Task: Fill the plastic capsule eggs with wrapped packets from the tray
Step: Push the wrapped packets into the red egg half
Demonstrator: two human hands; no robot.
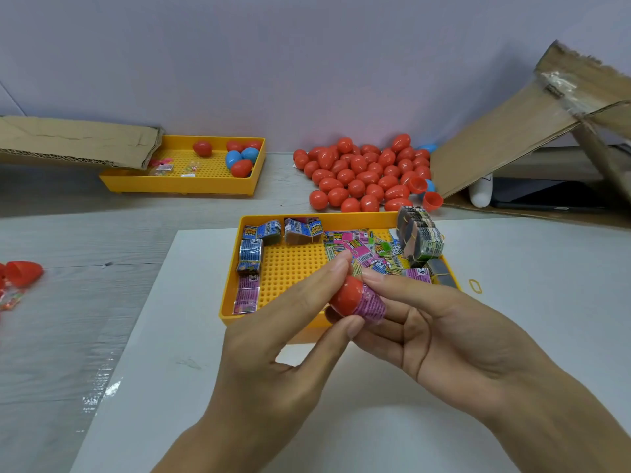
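Left hand (290,322): its thumb and fingers are pinched on a red egg half (345,297), just above the near edge of the near tray.
Right hand (440,332): palm up, the fingers curled under a folded purple packet (370,303); the index finger lies along its top and the thumb is not seen.
Egg in hand: the packet sticks out of the red half, so it is only partly inside. I judge this egg is in the middle of filling and is not closed yet. The second half I cannot see.
Near tray (235,268): yellow, on a white board (170,336). It holds many packets: blue ones (251,249) at the left, pink and green ones (362,249) loose in the middle, and a bundle with rubber bands (420,238) at the right. A large supply is left.
Rubber band (475,286): it lies loose on the board, just beside the tray.
Left edge: an open red half (24,273) near some small clear bags.
Egg pile (365,175): many red eggs behind the tray, with two open halves (425,192) at its right side. Whether these eggs are full or empty I cannot tell.
Far tray (184,186): a few red and blue eggs (240,158), partly under a cardboard flap (75,138).
Progress: it seems much work is left.
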